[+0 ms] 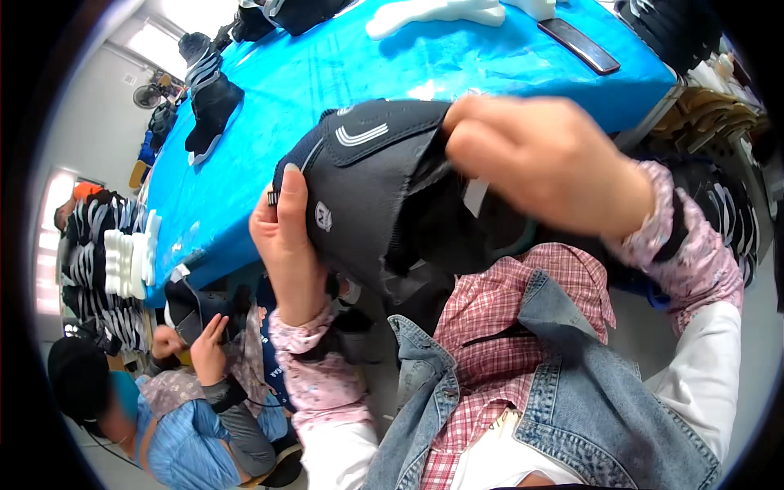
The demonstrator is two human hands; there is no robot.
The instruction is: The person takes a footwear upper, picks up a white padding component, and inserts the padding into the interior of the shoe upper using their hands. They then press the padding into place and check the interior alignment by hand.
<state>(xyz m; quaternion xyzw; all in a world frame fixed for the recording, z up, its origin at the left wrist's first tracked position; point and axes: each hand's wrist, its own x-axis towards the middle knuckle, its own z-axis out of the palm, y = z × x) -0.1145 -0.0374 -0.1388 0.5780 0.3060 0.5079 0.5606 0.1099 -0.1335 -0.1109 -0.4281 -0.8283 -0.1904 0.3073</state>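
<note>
Between my hands, in front of my chest, is a black shoe upper (359, 188) with a padded patch of pale stripes and a small round badge. Its open, unsoled side faces right and shows a dark inside with a small white tag. My left hand (286, 237) grips the upper's left end, thumb on the outside and fingers behind it. Slightly smeared by motion, my right hand (531, 159) has its fingers curled and pinching the raw edge at the upper right. Those right fingertips are partly hidden by the edge.
A blue-covered table (294, 73) holds black shoe uppers (214, 110), white foam forms (437, 15) and a phone (578, 45). At left, a seated co-worker (196, 425) handles another dark upper (192, 310). Stacked uppers (102, 253) stand beyond; more shoe parts (727, 212) lie at right.
</note>
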